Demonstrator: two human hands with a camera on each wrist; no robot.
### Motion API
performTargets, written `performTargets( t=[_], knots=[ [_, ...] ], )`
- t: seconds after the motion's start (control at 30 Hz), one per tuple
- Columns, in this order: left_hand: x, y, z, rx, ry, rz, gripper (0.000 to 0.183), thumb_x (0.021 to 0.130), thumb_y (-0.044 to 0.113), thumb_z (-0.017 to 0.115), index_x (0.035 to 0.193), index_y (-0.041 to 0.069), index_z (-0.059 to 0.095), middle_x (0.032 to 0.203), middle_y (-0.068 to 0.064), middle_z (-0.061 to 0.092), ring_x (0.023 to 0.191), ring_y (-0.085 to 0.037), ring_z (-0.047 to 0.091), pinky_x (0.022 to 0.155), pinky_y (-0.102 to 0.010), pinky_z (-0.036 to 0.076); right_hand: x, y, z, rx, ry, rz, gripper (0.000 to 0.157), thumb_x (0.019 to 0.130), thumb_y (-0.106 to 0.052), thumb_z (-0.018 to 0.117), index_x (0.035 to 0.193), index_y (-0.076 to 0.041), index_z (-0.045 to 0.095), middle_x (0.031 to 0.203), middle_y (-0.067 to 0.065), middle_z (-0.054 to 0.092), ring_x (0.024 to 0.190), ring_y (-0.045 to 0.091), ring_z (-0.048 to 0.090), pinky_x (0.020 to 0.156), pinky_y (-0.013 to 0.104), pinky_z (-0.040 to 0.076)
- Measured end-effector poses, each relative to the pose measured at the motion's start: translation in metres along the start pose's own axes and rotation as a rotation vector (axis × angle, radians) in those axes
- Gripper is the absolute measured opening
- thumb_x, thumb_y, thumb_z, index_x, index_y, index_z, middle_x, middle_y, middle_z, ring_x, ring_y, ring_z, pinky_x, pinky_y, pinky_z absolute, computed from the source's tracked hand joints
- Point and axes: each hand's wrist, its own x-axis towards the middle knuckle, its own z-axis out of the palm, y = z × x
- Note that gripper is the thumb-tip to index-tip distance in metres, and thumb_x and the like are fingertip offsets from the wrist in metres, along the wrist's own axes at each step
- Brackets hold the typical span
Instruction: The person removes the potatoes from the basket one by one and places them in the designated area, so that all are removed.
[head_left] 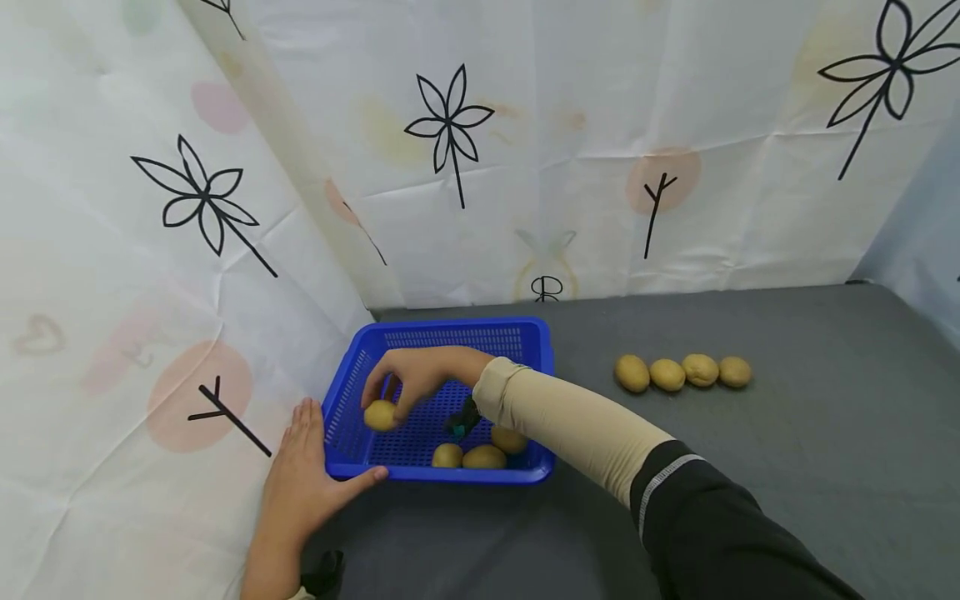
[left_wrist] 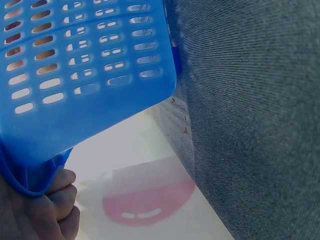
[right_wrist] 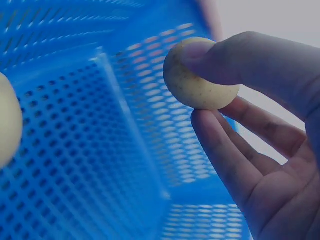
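Observation:
A blue plastic basket (head_left: 457, 477) with slotted walls stands on the grey table. My left hand (head_left: 303, 483) holds its front left corner, the thumb along the front rim and the other fingers along the left side. Those fingers (left_wrist: 64, 197) show beside the rim in the left wrist view. Inside the basket's left part, my right hand (head_left: 423, 375) pinches a small yellow potato (right_wrist: 187, 80) between thumb and fingertips, above the basket floor. Three more potatoes, one of them in the middle (head_left: 484, 457), lie at the basket's front right.
On the grey tabletop (head_left: 810, 433) to the right of the basket, several potatoes (head_left: 701, 370) sit in a short row. A white patterned cloth (head_left: 585, 108) hangs behind the table and along the left, close beside the basket and left hand.

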Motion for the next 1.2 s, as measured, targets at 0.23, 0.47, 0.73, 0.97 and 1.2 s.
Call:
performTargets(
  t=[0.23, 0.47, 0.73, 0.97, 1.2],
  knots=[
    [0.0, -0.001, 0.003, -0.006, -0.003, -0.009, 0.144, 0.075, 0.079, 0.08, 0.166, -0.009, 0.012, 0.173, -0.033, 0.014, 0.163, -0.051, 0.014, 0.133, -0.063, 0.013, -0.056, -0.019, -0.033, 0.08, 0.076, -0.052, 0.048, 0.089, -0.002, 0.083, 0.136, -0.009, 0.071, 0.139, 0.005, 0.069, 0.124, 0.021, 0.068, 0.102, 0.03, 0.06],
    [-0.001, -0.002, 0.001, -0.009, 0.01, 0.0, 0.145, 0.074, 0.077, 0.081, 0.165, -0.011, 0.012, 0.172, -0.035, 0.015, 0.162, -0.053, 0.016, 0.134, -0.062, 0.014, -0.134, -0.02, -0.062, 0.095, 0.194, -0.043, 0.049, 0.09, -0.004, 0.084, 0.136, -0.007, 0.07, 0.138, 0.008, 0.067, 0.124, 0.025, 0.067, 0.105, 0.04, 0.06],
    [0.001, 0.0, 0.0, -0.015, -0.005, -0.007, 0.144, 0.076, 0.078, 0.079, 0.166, -0.01, 0.009, 0.173, -0.035, 0.012, 0.163, -0.052, 0.013, 0.136, -0.057, 0.007, -0.242, -0.004, -0.067, 0.115, 0.383, 0.035, 0.053, 0.09, -0.002, 0.083, 0.14, 0.0, 0.065, 0.143, 0.02, 0.063, 0.131, 0.035, 0.064, 0.104, 0.041, 0.061],
    [0.001, -0.002, 0.003, -0.022, -0.008, -0.002, 0.144, 0.076, 0.078, 0.079, 0.166, -0.009, 0.008, 0.174, -0.034, 0.01, 0.163, -0.051, 0.012, 0.136, -0.057, 0.007, -0.341, 0.02, -0.051, 0.07, 0.574, 0.199, 0.054, 0.091, -0.004, 0.084, 0.141, -0.003, 0.065, 0.146, 0.021, 0.06, 0.128, 0.018, 0.067, 0.099, 0.033, 0.062],
    [0.001, -0.001, 0.003, -0.023, -0.01, -0.005, 0.146, 0.075, 0.079, 0.079, 0.167, -0.008, 0.006, 0.174, -0.033, 0.008, 0.163, -0.05, 0.01, 0.136, -0.055, 0.005, -0.406, 0.035, -0.018, -0.037, 0.717, 0.316, 0.051, 0.092, -0.008, 0.083, 0.14, -0.004, 0.066, 0.143, 0.02, 0.063, 0.121, -0.003, 0.065, 0.096, 0.028, 0.062]
  ],
)
